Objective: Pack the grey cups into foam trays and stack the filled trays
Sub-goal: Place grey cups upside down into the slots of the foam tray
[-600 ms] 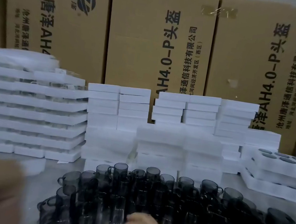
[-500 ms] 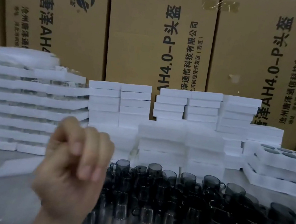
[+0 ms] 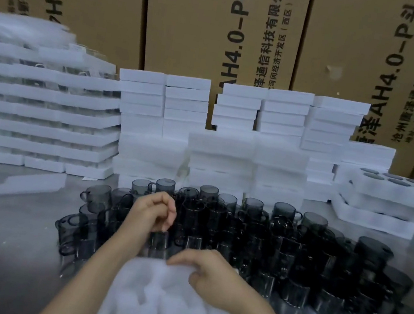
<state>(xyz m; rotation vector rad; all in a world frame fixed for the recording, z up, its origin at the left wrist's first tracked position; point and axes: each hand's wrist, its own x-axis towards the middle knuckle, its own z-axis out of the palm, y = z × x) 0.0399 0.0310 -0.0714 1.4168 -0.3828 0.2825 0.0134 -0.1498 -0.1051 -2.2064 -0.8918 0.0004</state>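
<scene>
Several dark grey translucent cups (image 3: 256,234) with handles stand packed together on the metal table. A white foam tray (image 3: 152,302) lies blurred at the near edge in front of them. My left hand (image 3: 150,213) hovers over the near cups with its fingers curled down, fingertips at the rim of one grey cup (image 3: 158,242); whether it pinches that cup is unclear. My right hand (image 3: 212,276) grips the far edge of the foam tray, thumb and curled fingers on it.
Stacks of white foam trays (image 3: 232,144) line the back. A tall stack of filled trays (image 3: 46,111) stands at the left. At the right is a tray with round holes (image 3: 390,184). A loose foam strip (image 3: 7,189) lies left. Cardboard boxes (image 3: 194,20) form the back wall.
My left hand moved from close to the camera forward and down onto the near cups. My right hand stayed at the tray's far edge. The view tilted down, showing more of the tray.
</scene>
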